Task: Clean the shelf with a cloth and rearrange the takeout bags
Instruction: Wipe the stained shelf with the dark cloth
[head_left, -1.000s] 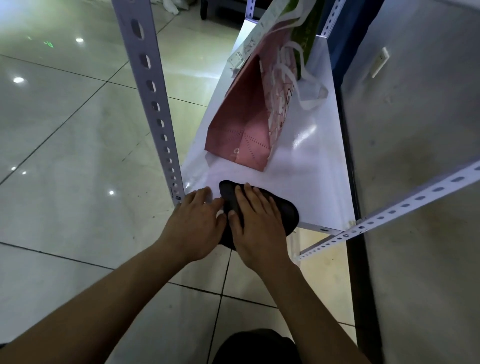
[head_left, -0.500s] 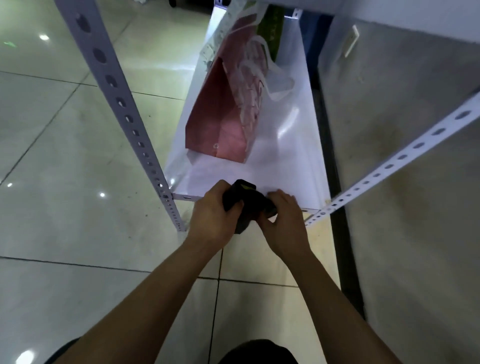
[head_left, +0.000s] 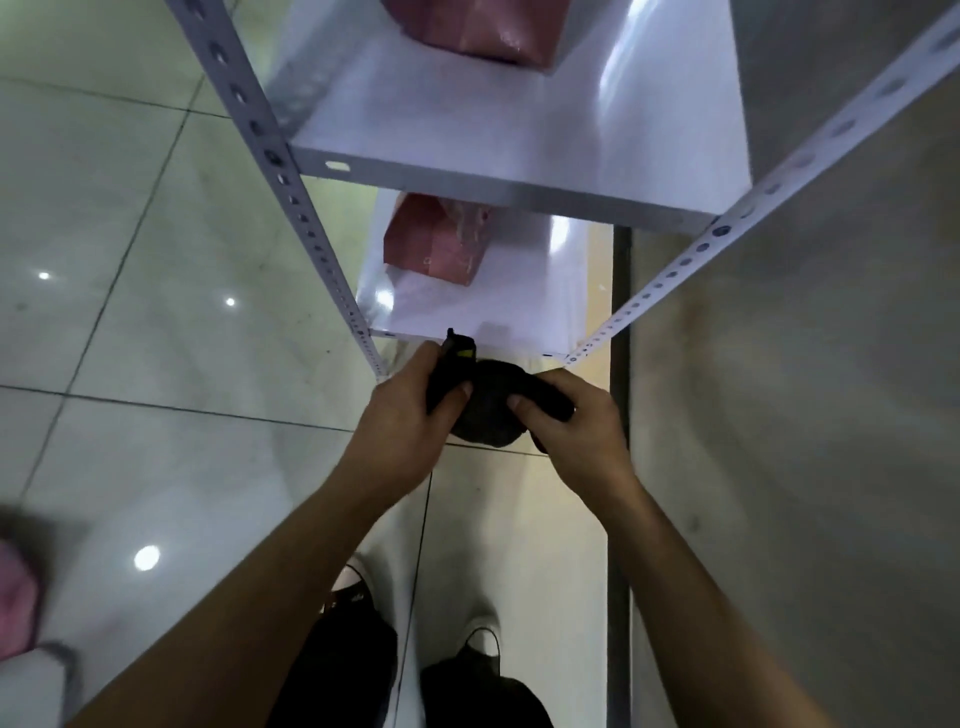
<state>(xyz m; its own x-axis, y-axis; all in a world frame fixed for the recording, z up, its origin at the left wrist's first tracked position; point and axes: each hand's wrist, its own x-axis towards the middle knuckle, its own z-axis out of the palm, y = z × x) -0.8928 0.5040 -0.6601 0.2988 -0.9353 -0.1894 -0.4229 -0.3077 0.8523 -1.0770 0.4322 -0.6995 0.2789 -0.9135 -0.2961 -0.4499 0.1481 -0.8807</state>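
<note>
Fingers of both hands curl round a bunched black cloth (head_left: 485, 410) just below the middle of the frame. On the left hand (head_left: 410, 415) the thumb presses over the cloth's upper left part, where a small yellow tag shows; on the right hand (head_left: 569, 426) the thumb and fingers pinch the cloth's right end. The cloth hangs in the air between the two hands, in front of the near edge of the lower shelf (head_left: 519, 312) and not touching it.

On that lower white shelf, above the hands, a pink takeout bag (head_left: 439, 244) lies toward the left side, partly hidden by the upper shelf (head_left: 519, 130). Another pink bag (head_left: 483, 31) sits on the upper shelf at the top centre, cut off by the frame edge. Perforated grey uprights (head_left: 291, 202) run diagonally on both sides. At the bottom centre, the person's shoes (head_left: 485, 642) stand on the glossy tiled floor (head_left: 130, 338). A blurred pink shape is at the lower left edge; I cannot tell what it is.
</note>
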